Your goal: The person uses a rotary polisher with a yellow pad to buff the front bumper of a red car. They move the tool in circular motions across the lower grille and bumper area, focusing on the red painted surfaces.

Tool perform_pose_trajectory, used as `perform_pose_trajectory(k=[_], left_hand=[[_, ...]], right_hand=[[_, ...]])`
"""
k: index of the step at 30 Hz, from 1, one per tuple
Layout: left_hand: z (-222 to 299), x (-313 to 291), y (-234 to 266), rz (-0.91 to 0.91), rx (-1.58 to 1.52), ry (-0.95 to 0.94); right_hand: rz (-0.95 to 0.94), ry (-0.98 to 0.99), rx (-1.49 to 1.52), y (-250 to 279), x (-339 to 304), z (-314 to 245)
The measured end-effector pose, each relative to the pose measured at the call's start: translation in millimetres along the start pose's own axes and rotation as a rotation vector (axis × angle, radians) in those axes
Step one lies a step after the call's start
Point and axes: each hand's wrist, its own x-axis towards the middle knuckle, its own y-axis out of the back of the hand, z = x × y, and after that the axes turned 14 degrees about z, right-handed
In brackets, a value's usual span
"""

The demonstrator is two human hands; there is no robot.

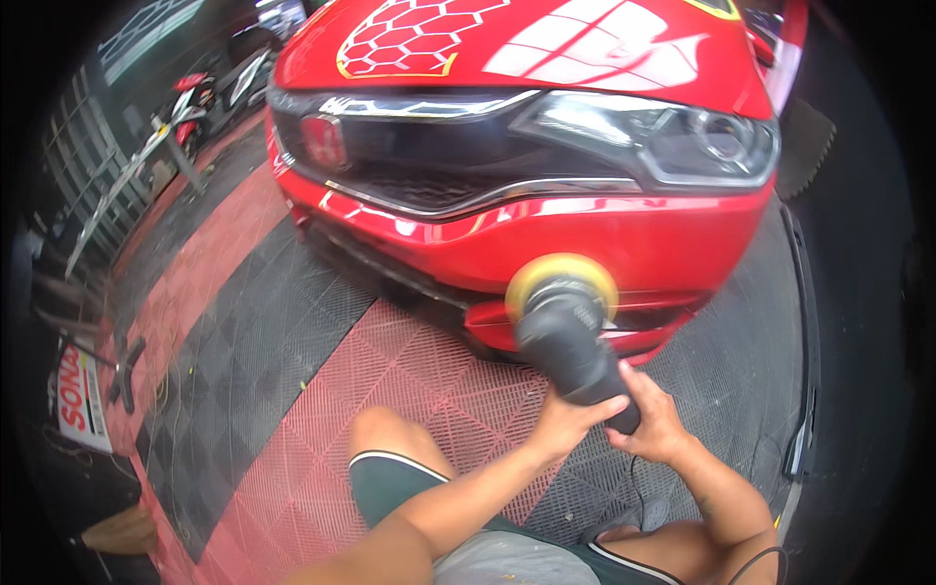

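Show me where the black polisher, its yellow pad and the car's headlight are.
Black polisher [563,341]: head view, on the middle of its body.
Yellow pad [529,277]: head view, on its upper left rim.
Headlight [675,139]: head view, on the middle of its clear cover.

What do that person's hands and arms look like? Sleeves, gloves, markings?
The left hand and right hand are gloveless. The left forearm and right forearm show no sleeves; the latter bears a small, faint marking. A thin dark cable curves nearby.
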Motion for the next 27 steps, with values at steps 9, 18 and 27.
perform_pose_trajectory(k=[9, 18, 27], left_hand=[[51.5, 50.1, 62.4, 0.029, 0.028, -0.103], [84.1, 40.5, 167.2, 0.216, -0.07, -0.089], [85.3, 44.6, 109.6, 0.018, 0.231, -0.162]], right_hand=[[0.177, -0.251, 0.023, -99.5, 53.3, -41.5], [0.091, -0.075, -0.035, -181.7, 103.1, -80.3], [0.583, -0.315, 0.129, -186.6, 86.5, -89.4]])
